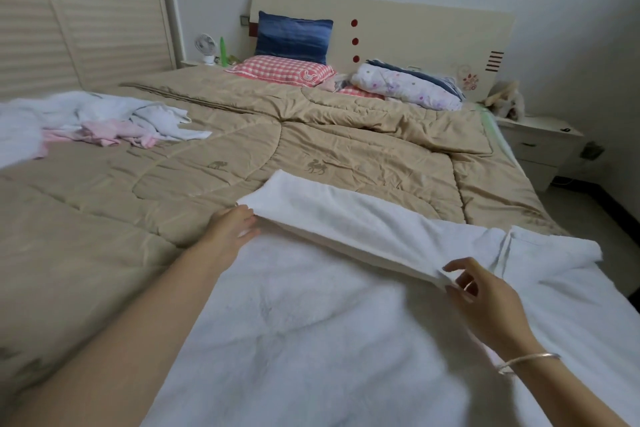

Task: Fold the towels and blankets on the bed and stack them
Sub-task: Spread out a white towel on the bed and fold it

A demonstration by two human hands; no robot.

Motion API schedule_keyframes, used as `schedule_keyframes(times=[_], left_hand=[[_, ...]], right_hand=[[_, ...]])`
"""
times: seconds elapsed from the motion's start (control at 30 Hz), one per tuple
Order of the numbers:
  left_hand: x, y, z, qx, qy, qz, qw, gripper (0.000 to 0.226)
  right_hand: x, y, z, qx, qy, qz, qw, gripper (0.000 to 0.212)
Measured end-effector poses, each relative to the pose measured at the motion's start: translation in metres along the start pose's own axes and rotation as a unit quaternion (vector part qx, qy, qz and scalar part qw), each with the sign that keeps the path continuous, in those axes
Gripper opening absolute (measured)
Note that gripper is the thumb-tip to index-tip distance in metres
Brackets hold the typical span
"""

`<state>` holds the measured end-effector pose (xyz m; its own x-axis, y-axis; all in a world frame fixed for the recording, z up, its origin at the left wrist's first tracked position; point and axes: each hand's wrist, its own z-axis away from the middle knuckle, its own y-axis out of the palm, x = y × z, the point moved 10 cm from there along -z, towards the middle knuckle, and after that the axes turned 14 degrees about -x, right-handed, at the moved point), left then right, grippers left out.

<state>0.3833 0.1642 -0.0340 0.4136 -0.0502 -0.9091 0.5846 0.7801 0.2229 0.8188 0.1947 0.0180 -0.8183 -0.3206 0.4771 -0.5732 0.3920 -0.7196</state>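
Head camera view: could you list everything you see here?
fluffy white towel: one, white, nearest, edge folded over
quilted tan comforter: one, tan, beneath everything
loose white and pink cloths: one heap, far left
cream headboard: one, cream, far end
dark blue pillow: one, blue, against headboard
red-checked pillow: at least one, red-white, before blue pillow
dotted white rolled quilt: one, white, right of pillows
small white fan: one, white, left of pillows
white bedside cabinet: one, white, far right
hands: two; left hand and right hand grip towel's folded edge
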Motion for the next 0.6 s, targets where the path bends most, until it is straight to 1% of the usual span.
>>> schedule_keyframes(times=[0.03, 0.1, 0.17, 0.27, 0.37, 0.5, 0.57, 0.6], left_hand=[[-0.002, -0.015, 0.010, 0.003, 0.000, 0.015, 1.000, 0.009], [0.000, -0.045, 0.027, -0.005, -0.007, 0.034, 0.999, 0.010], [0.010, -0.073, 0.039, -0.019, -0.021, 0.046, 0.999, 0.011], [0.028, -0.093, 0.049, -0.014, -0.052, 0.063, 0.997, 0.011], [0.025, -0.098, 0.055, -0.026, -0.044, 0.051, 0.997, 0.011], [-0.003, -0.098, 0.066, -0.038, 0.021, 0.023, 0.999, 0.012], [-0.003, -0.107, 0.066, -0.055, 0.029, -0.006, 0.998, 0.014], [0.003, -0.112, 0.066, -0.063, 0.015, -0.026, 0.998, 0.013]], right_hand=[[0.009, -0.010, 0.003, -0.018, -0.021, -0.013, 1.000, 0.026], [0.026, -0.025, 0.015, -0.034, -0.078, -0.023, 0.996, 0.026], [0.037, -0.026, 0.033, -0.011, -0.130, 0.002, 0.991, 0.029], [0.040, -0.014, 0.060, 0.030, -0.190, 0.063, 0.979, 0.035], [0.038, -0.015, 0.071, 0.020, -0.196, 0.069, 0.978, 0.035], [0.041, -0.039, 0.065, -0.017, -0.169, 0.018, 0.985, 0.032], [0.045, -0.037, 0.070, 0.014, -0.185, 0.027, 0.982, 0.030], [0.046, -0.030, 0.074, 0.041, -0.199, 0.041, 0.978, 0.030]])
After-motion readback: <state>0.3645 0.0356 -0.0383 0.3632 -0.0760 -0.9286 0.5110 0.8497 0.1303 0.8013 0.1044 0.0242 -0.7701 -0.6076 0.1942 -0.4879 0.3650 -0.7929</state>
